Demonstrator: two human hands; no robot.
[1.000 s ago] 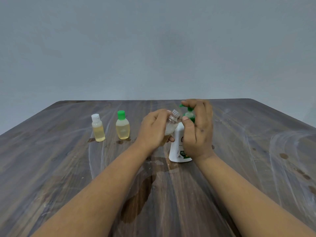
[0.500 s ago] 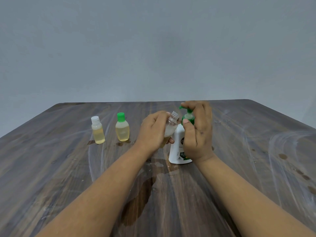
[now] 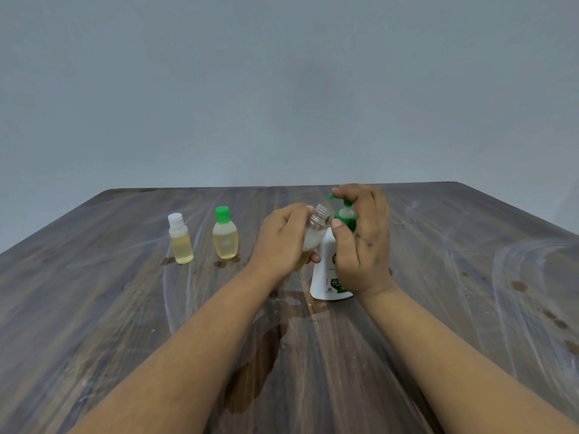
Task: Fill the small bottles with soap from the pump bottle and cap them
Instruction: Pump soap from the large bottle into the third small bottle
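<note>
streaked dark wooden table [image 3: 470, 308], grey-blue wall [image 3: 282, 89]

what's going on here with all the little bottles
A person is filling a small bottle with soap. The left hand holds an open small bottle tilted toward the nozzle of the pump bottle, which stands on the table. The right hand is over the green pump head. The held bottle has some yellowish soap in it and no cap. Two other bottles, one with a white cap and one with a green cap, stand filled and capped to the left.
</note>
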